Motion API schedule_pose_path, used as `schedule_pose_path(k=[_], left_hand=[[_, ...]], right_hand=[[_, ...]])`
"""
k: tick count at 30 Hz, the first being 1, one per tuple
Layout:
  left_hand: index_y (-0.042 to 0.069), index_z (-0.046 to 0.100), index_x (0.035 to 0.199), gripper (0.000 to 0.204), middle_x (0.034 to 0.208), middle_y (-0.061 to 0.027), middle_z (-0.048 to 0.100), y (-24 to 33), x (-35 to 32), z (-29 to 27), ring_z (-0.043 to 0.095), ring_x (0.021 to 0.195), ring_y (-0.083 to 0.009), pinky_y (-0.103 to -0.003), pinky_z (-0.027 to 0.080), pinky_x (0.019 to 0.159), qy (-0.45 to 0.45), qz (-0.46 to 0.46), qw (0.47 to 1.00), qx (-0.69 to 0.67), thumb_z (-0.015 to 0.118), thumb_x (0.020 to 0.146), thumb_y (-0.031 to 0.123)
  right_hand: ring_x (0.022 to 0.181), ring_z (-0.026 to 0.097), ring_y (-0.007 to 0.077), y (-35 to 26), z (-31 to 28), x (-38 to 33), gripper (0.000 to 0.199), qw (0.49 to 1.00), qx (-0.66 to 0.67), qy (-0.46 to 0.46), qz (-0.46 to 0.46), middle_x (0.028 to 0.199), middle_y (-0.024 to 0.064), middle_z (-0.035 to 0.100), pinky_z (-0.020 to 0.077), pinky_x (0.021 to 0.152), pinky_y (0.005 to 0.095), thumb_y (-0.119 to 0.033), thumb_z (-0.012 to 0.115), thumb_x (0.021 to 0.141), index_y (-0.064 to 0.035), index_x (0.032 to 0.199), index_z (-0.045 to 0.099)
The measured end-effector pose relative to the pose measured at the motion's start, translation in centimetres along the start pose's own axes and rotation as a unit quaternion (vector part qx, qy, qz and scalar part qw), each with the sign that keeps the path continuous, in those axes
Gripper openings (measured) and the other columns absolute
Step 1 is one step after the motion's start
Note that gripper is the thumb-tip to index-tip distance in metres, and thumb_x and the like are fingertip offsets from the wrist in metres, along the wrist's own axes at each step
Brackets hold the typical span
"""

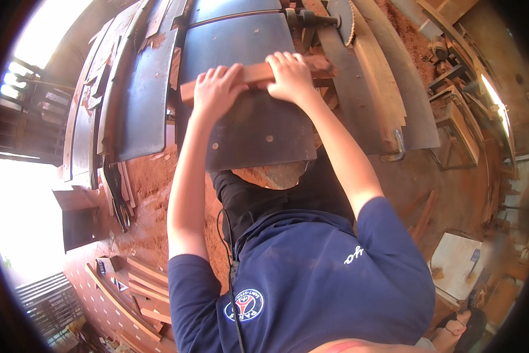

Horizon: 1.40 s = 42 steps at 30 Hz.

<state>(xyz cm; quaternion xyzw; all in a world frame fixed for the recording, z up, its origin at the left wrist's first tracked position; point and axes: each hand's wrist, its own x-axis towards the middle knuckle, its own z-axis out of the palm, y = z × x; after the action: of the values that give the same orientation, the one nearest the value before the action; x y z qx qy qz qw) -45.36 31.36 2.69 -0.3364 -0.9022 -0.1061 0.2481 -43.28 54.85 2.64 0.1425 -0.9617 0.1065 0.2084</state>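
Observation:
A reddish-brown wooden bar (pixel 256 73) lies crosswise over the dark metal machine table (pixel 246 132), tilted slightly up toward the right. My left hand (pixel 218 91) rests over its left part, fingers curled across the top and far side. Further along, my right hand (pixel 289 76) grips the bar near its right end in the same way. Part of the bar's surface is hidden under both hands. A narrow gap crosses the far part of the metal table, and a dark round shaft (pixel 314 19) sits beyond the bar's right end.
Another metal table (pixel 143 106) with wood scraps stands to the left. On the right run a long wooden beam (pixel 385 76) and a bent metal handle (pixel 397 150). Sawdust (pixel 149 188) covers the floor. Wooden strips (pixel 149 285) lie lower left; a person (pixel 455 329) is at lower right.

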Motion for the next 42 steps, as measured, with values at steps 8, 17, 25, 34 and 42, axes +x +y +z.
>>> schedule_pose_path(k=[8, 17, 25, 34, 42], left_hand=[[0.006, 0.057, 0.133, 0.059, 0.118, -0.0110, 0.065, 1.9, -1.4, 0.1, 0.062, 0.114, -0.0310, -0.046, 0.045, 0.098, -0.086, -0.095, 0.990, 0.055, 0.064, 0.098, 0.052], [0.004, 0.059, 0.132, 0.064, 0.119, -0.0094, 0.065, 11.3, -10.4, -8.3, 0.061, 0.113, -0.0287, -0.045, 0.043, 0.099, -0.098, -0.050, 0.992, -0.059, 0.076, 0.087, 0.047], [0.010, 0.060, 0.134, 0.058, 0.118, -0.0072, 0.069, 0.8, -0.7, -0.5, 0.064, 0.112, -0.0286, -0.045, 0.046, 0.097, -0.058, 0.012, 0.998, -0.006, 0.070, 0.094, 0.050], [0.007, 0.056, 0.135, 0.057, 0.119, -0.0136, 0.065, 5.3, -4.5, -2.4, 0.061, 0.114, -0.0335, -0.048, 0.045, 0.098, -0.097, -0.018, 0.995, 0.033, 0.066, 0.098, 0.048], [0.005, 0.055, 0.141, 0.062, 0.128, -0.0148, 0.065, 11.4, -11.0, -8.1, 0.061, 0.118, -0.0339, -0.047, 0.043, 0.103, -0.131, -0.008, 0.991, -0.042, 0.074, 0.092, 0.038]], right_hand=[[0.119, 0.061, 0.0263, 1.0, 1.0, 0.4, 0.056, 0.998, 0.028, -0.045, -0.030, 0.117, 0.0094, 0.065, 0.0408, 0.109, 0.0419, -0.031, 0.079, 0.070, -0.0071, 0.117, 0.063], [0.111, 0.061, 0.0273, -6.2, -7.3, -14.8, 0.063, 0.997, 0.077, -0.027, 0.003, 0.113, 0.0106, 0.063, 0.0418, 0.107, 0.0455, -0.028, 0.088, 0.066, -0.0040, 0.119, 0.064], [0.115, 0.063, 0.0274, -0.1, -0.2, -3.1, 0.062, 1.000, 0.010, 0.029, 0.000, 0.118, 0.0100, 0.068, 0.0436, 0.106, 0.0452, -0.042, 0.085, 0.074, -0.0052, 0.121, 0.066], [0.115, 0.061, 0.0262, -1.5, -2.6, -7.1, 0.055, 0.999, 0.028, -0.026, 0.004, 0.116, 0.0106, 0.066, 0.0421, 0.106, 0.0450, -0.029, 0.083, 0.071, -0.0045, 0.117, 0.066], [0.114, 0.060, 0.0269, -6.6, -6.8, -17.0, 0.064, 1.000, 0.023, -0.009, 0.013, 0.115, 0.0101, 0.063, 0.0420, 0.105, 0.0475, -0.025, 0.085, 0.064, -0.0029, 0.121, 0.065]])
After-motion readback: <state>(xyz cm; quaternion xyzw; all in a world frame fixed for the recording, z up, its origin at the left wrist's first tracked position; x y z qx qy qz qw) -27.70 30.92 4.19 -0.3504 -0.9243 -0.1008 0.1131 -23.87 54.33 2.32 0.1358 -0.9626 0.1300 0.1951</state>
